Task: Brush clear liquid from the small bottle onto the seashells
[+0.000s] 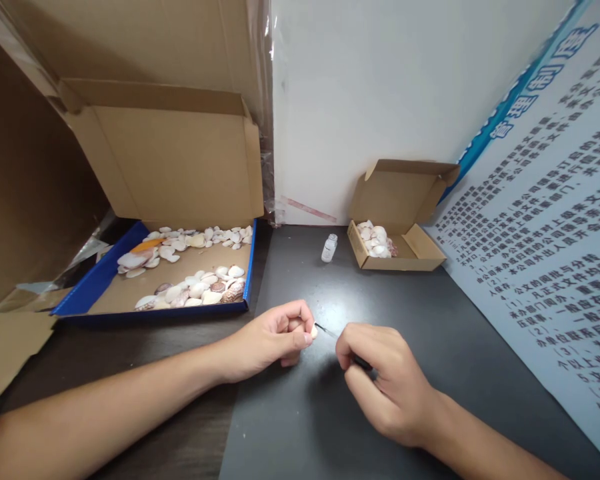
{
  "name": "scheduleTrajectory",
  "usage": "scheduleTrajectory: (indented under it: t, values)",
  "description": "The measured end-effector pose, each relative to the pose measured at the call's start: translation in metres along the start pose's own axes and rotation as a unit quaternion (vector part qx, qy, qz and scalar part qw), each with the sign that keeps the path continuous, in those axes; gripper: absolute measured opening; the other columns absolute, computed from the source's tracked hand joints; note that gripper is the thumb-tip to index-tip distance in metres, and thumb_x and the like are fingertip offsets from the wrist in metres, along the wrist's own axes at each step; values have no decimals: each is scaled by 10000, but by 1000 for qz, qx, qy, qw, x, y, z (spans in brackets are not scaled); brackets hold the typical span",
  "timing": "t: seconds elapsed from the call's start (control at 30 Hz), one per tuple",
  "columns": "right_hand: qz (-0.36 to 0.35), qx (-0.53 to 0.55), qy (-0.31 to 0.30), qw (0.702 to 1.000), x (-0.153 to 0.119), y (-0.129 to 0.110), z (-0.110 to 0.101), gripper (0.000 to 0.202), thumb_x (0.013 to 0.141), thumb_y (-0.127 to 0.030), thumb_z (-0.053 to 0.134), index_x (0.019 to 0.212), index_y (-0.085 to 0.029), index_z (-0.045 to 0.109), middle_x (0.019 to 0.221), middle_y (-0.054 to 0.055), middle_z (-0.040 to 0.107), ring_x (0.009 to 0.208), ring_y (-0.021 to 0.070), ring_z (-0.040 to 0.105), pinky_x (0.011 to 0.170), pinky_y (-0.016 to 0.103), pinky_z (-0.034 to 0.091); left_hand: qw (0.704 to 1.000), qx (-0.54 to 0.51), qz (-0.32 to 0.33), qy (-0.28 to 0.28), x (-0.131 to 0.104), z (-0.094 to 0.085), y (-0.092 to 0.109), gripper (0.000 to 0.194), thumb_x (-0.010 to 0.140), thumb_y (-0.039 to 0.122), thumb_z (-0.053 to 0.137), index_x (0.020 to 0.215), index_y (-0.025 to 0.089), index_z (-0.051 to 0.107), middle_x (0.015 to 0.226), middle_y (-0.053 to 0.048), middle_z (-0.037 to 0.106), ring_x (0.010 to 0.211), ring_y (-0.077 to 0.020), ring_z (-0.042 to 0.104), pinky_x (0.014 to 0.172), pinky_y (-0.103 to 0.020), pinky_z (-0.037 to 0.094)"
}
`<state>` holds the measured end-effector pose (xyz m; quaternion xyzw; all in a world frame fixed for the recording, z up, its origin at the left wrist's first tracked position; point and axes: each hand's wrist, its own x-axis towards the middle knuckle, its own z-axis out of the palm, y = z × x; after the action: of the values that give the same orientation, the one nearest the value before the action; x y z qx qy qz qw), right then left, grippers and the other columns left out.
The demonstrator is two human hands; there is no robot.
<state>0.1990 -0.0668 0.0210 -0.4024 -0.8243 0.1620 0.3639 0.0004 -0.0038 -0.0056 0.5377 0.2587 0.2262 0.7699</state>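
Between thumb and forefinger, my left hand (275,335) pinches a small pale seashell (315,331) just above the dark tabletop. My right hand (387,380) is closed around the dark handle of a thin brush (327,330). The brush's black tip reaches the shell's upper edge; whether it touches cannot be made out. Beyond both hands stands a small, uncapped glass bottle (329,249) with a white label.
At the left, an open blue-edged cardboard box (155,273) holds many shells in two groups. A smaller open cardboard box (415,257) with white shells sits back right. A white wall (360,100) rises behind, and a printed poster (545,220) borders the right side.
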Motion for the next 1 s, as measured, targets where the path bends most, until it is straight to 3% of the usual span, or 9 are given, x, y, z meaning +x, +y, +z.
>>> scheduleTrajectory:
  t: [0.23,0.43,0.63,0.83,1.0]
  values:
    - [32,-12,0,999,1,1,0,168,724,-58,405,675,-217,387,582,-45,404,504,117,362,507,259,280,1000,-26,-3,-1,1,1,0,325,809,413,723,818,187,490,572,91,393,491,-62,334,495,-212,283]
    - [-21,17,-9,1000,-1,0,2,175,700,-56,406,668,-225,370,578,-50,374,498,121,326,504,267,270,999,-31,-5,10,1,2,1,325,793,408,730,798,186,492,569,91,387,487,-62,322,495,-216,278]
    - [39,-7,0,999,-1,2,0,171,725,-59,410,677,-220,377,581,-47,394,506,118,360,510,262,272,999,-40,-7,4,1,2,2,293,783,370,733,792,181,509,578,88,388,490,-60,328,495,-215,291]
    - [-24,25,-10,999,-2,1,2,178,702,-51,405,676,-223,365,585,-50,378,504,118,338,510,264,274,998,-57,-7,6,1,2,3,237,782,293,710,770,179,502,572,90,369,486,-55,302,491,-211,283]
    - [18,7,-16,1000,0,1,2,170,719,-53,408,690,-219,383,594,-46,402,516,118,358,512,257,282,998,-57,-12,9,0,4,4,187,764,247,680,759,181,506,572,85,372,478,-58,297,492,-220,276]
